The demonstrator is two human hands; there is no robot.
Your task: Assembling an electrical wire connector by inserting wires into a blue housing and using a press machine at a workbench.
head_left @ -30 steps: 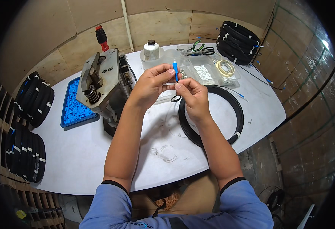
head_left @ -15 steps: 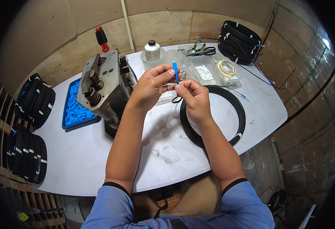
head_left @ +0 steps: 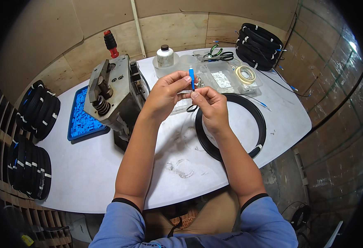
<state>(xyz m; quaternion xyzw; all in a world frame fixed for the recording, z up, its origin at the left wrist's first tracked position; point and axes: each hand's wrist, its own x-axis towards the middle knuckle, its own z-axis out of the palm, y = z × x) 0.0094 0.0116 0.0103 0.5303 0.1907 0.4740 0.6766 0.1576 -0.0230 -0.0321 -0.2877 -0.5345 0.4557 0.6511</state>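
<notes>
A slim blue fibre-optic connector (head_left: 191, 75) with a pale tip stands nearly upright between my hands, above the middle of the table. My left hand (head_left: 168, 91) is closed on it, thumb pressing its side against the fingers. Just below, my right hand (head_left: 211, 106) pinches the black cable where it leaves the connector's lower end; the fingertips hide the exact grip. A small loop of cable (head_left: 192, 108) hangs under the hands. Beneath my right forearm lies a large black cable coil (head_left: 261, 124) with a white tie.
To the left stands a metal press (head_left: 119, 80), beside a blue tray (head_left: 91, 134) of small blue parts. Behind my hands are a white bottle (head_left: 165, 58), white pieces (head_left: 220, 79), a tape roll (head_left: 245, 75) and scissors (head_left: 223, 57). Bundled cable coils (head_left: 258, 46) sit at the back right, others (head_left: 37, 109) at left.
Both hands and the blue connector have shifted very slightly to the right. The grip of each hand looks the same.
</notes>
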